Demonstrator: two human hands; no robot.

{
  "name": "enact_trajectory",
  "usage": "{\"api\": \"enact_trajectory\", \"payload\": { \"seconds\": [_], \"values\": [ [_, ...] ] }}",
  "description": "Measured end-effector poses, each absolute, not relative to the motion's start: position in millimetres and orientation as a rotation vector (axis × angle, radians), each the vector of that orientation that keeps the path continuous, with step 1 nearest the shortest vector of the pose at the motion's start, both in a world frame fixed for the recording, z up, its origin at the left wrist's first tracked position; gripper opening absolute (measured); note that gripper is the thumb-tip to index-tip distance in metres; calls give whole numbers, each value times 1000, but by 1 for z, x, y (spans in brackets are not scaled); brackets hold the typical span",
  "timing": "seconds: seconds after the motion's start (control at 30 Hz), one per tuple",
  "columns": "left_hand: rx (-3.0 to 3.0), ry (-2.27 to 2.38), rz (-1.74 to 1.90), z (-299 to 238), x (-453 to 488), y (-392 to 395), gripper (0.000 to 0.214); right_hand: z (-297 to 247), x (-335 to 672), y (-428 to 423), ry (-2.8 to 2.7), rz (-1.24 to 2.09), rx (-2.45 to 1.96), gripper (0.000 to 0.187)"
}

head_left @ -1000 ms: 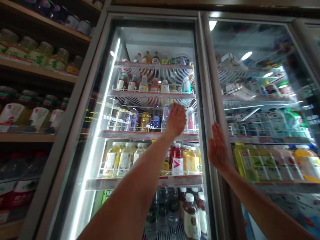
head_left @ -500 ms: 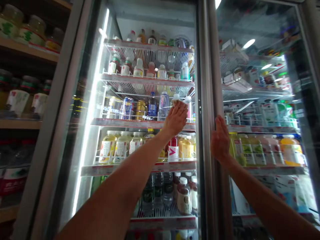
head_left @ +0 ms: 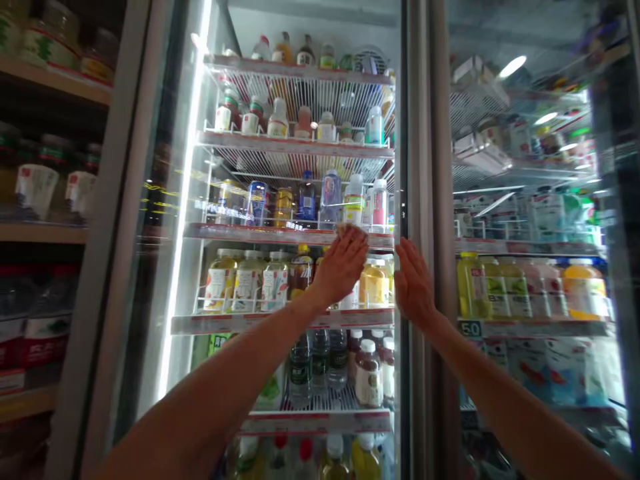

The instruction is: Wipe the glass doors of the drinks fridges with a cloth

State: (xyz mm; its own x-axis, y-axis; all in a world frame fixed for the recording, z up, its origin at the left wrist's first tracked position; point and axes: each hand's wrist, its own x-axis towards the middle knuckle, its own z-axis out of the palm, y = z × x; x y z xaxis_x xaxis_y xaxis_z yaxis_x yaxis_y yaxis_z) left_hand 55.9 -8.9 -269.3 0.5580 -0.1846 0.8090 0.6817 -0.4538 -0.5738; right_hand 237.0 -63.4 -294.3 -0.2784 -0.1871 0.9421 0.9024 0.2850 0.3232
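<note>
My left hand (head_left: 345, 263) lies against the glass door (head_left: 165, 280) of a drinks fridge, its fingers over a crumpled pale cloth (head_left: 353, 231) that shows above the fingertips. Most of the cloth is hidden under the hand. Behind the glass at that spot are a shelf edge (head_left: 280, 235) and juice bottles. My right hand (head_left: 414, 280) is at the metal door frame (head_left: 417, 167), fingers stretched upward and holding nothing.
A second glass door covers juice bottles (head_left: 505, 287) on the right, with ceiling lights reflected in it. Wooden shelves (head_left: 45, 233) with bottles stand at the left. Water bottles (head_left: 320, 367) fill a lower fridge shelf.
My left hand has slid down the glass with the cloth, from bottle height to below the shelf edge. My right hand has shifted left across the door frame. The view has tilted slightly.
</note>
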Motion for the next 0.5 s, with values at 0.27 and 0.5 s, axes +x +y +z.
{"api": "enact_trajectory", "payload": {
  "seconds": [0.27,0.5],
  "values": [
    [-1873,26,-576,-361,22,-14,43,-324,227,-47,-1417,-1175,-884,52],
    [-1759,-316,-1037,-341,14,-6,43,-338,220,-41,-1392,-1255,-917,53]
  ]
}}
